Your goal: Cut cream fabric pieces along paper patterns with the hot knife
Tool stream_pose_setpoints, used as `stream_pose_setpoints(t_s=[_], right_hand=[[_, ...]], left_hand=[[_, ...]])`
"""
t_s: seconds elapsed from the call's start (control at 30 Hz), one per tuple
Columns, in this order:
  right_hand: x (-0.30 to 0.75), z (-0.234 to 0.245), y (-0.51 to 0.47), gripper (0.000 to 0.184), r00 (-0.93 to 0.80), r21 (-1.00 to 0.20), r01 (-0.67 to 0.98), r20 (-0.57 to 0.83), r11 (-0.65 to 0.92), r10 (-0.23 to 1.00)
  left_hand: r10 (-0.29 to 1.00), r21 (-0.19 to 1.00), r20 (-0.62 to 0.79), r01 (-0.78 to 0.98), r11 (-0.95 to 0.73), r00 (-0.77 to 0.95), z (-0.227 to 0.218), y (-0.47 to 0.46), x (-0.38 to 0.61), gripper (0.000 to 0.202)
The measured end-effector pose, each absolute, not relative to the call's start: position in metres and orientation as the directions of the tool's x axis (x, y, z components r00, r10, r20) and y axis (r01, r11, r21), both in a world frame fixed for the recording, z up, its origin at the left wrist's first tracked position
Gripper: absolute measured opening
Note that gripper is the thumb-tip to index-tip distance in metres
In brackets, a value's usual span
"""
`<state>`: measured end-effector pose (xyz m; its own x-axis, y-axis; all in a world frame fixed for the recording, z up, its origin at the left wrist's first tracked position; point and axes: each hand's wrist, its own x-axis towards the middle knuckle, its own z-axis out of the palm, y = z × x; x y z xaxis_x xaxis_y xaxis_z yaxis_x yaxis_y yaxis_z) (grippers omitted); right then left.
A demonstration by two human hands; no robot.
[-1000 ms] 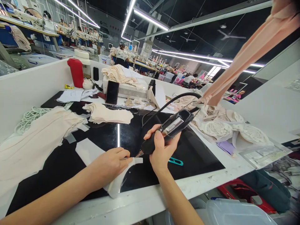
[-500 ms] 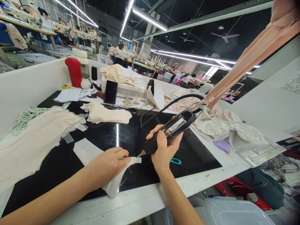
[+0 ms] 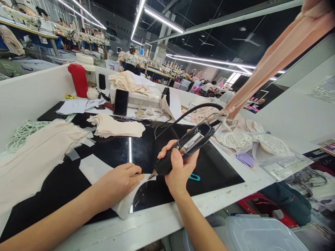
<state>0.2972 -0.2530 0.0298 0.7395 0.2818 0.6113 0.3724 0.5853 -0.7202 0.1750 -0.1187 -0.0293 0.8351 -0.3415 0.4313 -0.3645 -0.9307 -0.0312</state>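
Note:
My left hand (image 3: 125, 183) presses its closed fingers on a curved white fabric piece (image 3: 128, 202) lying on the black mat (image 3: 110, 148). Wrapped around a black corded hand tool (image 3: 190, 141) is my right hand (image 3: 180, 170), thumb along its side. The tool slants down to the left, its pointed metal tip at the fabric's edge, just right of my left fingertips. Its cord loops up behind, near a knotted pink cloth strip (image 3: 251, 76) hanging from above. A small teal tool (image 3: 194, 177) lies right of my right wrist.
Stacked cream fabric pieces (image 3: 119, 126) and a long cream pile (image 3: 39, 153) lie to the left. Behind stand a phone (image 3: 121, 102), a white vented box (image 3: 145, 102) and a red container (image 3: 79, 80). Lace cups (image 3: 237, 140) lie at right. People sit and stand farther off.
My right hand has brought the tool's tip slightly left along the fabric edge, closer to my left fingers. The left hand keeps its hold. The whole view has shifted slightly.

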Motion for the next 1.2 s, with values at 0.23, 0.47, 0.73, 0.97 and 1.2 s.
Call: stream_pose_setpoints(t_s=[0.23, 0.47, 0.73, 0.97, 1.2], right_hand=[[0.298, 0.029, -0.252, 0.022, 0.738, -0.734, 0.374, 0.606, 0.567, 0.297], [0.305, 0.03, -0.26, 0.026, 0.759, -0.718, 0.418, 0.613, 0.557, 0.221], [0.305, 0.029, -0.259, 0.022, 0.735, -0.715, 0.434, 0.632, 0.548, 0.243], [0.299, 0.031, -0.261, 0.029, 0.752, -0.716, 0.45, 0.627, 0.534, 0.206], [0.286, 0.033, -0.269, 0.04, 0.769, -0.735, 0.46, 0.61, 0.498, 0.19]], left_hand=[[-0.321, -0.005, 0.459, -0.359, -0.933, 0.829, -0.027, -0.119, 0.174, 0.018], [-0.287, 0.018, 0.435, -0.327, -0.945, 0.853, -0.029, -0.119, 0.172, 0.023], [-0.278, 0.028, 0.419, -0.318, -0.948, 0.864, -0.029, -0.118, 0.172, 0.024], [-0.211, -0.046, 0.46, -0.214, -0.976, 0.863, -0.042, -0.12, 0.166, 0.037], [-0.057, 0.244, 0.34, -0.147, -0.959, 0.939, -0.053, -0.124, 0.154, 0.047]])
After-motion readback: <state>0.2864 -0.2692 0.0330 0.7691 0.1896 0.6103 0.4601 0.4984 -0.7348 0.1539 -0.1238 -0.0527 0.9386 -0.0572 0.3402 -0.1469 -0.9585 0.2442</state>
